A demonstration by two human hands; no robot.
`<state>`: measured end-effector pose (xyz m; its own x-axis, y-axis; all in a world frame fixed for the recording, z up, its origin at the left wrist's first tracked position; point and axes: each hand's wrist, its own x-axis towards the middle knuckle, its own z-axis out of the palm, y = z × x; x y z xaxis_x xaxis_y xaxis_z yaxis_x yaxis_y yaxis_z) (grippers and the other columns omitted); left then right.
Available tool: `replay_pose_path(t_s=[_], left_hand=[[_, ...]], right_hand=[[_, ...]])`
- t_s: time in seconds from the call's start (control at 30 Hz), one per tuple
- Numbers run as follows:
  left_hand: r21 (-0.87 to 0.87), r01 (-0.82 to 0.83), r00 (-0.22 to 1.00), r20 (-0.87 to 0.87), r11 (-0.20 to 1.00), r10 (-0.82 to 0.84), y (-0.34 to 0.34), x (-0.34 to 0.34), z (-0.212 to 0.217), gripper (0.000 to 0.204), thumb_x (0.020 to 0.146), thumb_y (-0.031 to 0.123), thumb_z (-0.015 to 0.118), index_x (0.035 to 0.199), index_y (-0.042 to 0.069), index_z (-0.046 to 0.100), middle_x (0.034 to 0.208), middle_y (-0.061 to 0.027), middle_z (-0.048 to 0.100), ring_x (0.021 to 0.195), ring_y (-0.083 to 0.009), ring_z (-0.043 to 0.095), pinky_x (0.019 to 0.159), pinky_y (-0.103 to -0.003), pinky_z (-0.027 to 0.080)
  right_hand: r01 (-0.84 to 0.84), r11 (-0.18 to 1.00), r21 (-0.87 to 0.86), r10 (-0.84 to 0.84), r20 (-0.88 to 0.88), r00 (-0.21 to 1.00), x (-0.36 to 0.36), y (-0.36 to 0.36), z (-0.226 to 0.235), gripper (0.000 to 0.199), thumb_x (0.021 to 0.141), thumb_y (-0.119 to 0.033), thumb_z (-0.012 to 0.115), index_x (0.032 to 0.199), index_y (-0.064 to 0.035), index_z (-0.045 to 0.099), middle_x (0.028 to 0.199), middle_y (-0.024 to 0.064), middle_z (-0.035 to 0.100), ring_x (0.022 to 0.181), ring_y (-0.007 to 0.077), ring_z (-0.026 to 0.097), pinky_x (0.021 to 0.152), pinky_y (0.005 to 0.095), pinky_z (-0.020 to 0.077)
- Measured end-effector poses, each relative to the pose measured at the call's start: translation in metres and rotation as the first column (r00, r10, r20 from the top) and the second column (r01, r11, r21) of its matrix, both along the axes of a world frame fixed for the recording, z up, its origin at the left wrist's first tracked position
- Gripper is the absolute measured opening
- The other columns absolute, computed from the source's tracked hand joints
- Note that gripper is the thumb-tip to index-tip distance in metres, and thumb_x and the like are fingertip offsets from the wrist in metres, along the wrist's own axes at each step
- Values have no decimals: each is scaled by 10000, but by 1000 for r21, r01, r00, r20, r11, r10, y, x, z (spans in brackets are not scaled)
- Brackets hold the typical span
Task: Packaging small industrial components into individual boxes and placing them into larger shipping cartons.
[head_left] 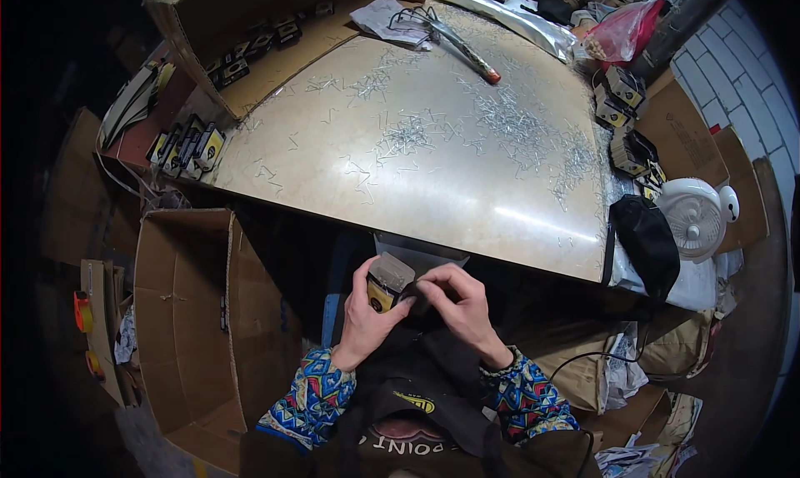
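Bare hands are handling a black-and-yellow pack [382,298] just off the near edge of the worktop [500,199], above the wearer's lap, as I am following from afar. The left hand [365,318] is gripping the pack by its sides, its grey upper part facing up; the right hand [461,301] is drawing thumb and forefinger together beside the pack's right side, and I am failing to make out whether anything is being pinched there.

Loose bent wires [508,115] are lying scattered from the worktop's middle toward its right edge, with a pronged tool [467,49] resting near the far edge. A cluster of packs [190,148] is standing at the left corner; more packs [287,33] are sitting inside a cardboard box [179,40] at the far left. Other packs [621,95] are lining the right edge, where a white fan [692,220] and a black pouch [646,249] are also sitting.

By my judgement, the pack in hand is midway through its handling and not yet being set down; the others are waiting or finished, and I am finding nothing to settle which.
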<state>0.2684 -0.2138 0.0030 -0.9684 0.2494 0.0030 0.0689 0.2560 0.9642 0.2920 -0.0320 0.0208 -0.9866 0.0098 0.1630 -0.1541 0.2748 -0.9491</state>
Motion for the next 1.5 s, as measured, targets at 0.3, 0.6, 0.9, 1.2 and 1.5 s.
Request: replay_pose_path(t_s=[0.3, 0.6, 0.9, 1.2, 1.5], left_hand=[[-92, -47, 986, -165, 995, 31, 10, 4, 9, 811, 724, 140, 812, 1388, 48, 355, 1218, -241, 568, 1052, -408, 619, 862, -428, 527], [-208, -77, 973, -229, 975, 28, 14, 5, 10, 648, 728, 155, 802, 1245, 35, 430, 1059, -211, 585, 923, -415, 620, 754, -440, 521], [-334, -50, 950, -307, 941, -59, 13, 9, 4, 634, 746, 114, 764, 1249, 1, 396, 1017, -220, 551, 972, -413, 578, 797, -437, 486], [-321, -25, 983, -178, 947, -34, 11, 1, 5, 553, 773, 117, 744, 1194, 2, 404, 1016, -241, 548, 906, -435, 598, 728, -455, 499], [-198, -121, 836, -549, 973, -8, 34, -52, 22, 536, 895, 230, 665, 1311, -43, 465, 1216, -210, 555, 1135, -365, 504, 994, -418, 400]], right_hand=[[260, 964, 53, -227, -342, 912, -2, -20, -1, 284, 776, -10, 748, 1045, 22, 661, 1141, 201, 637, 917, 278, 666, 807, 315, 535], [147, 975, -169, -154, -33, 987, 9, -32, -6, 256, 845, -5, 698, 1101, 5, 705, 1090, 178, 700, 936, 206, 697, 800, 282, 550], [259, 909, -327, -186, 238, 953, 9, -39, -4, 234, 870, -46, 694, 1096, 16, 705, 993, 121, 739, 859, 102, 680, 756, 228, 547], [244, 946, 214, -126, -451, 884, 5, -49, 1, 216, 783, 93, 673, 998, 74, 656, 1017, 217, 688, 888, 348, 694, 761, 338, 562], [589, 672, 449, -262, -600, 756, -59, 86, 11, 302, 892, 90, 566, 1183, 38, 631, 1203, 202, 641, 1091, 298, 643, 910, 343, 507]])
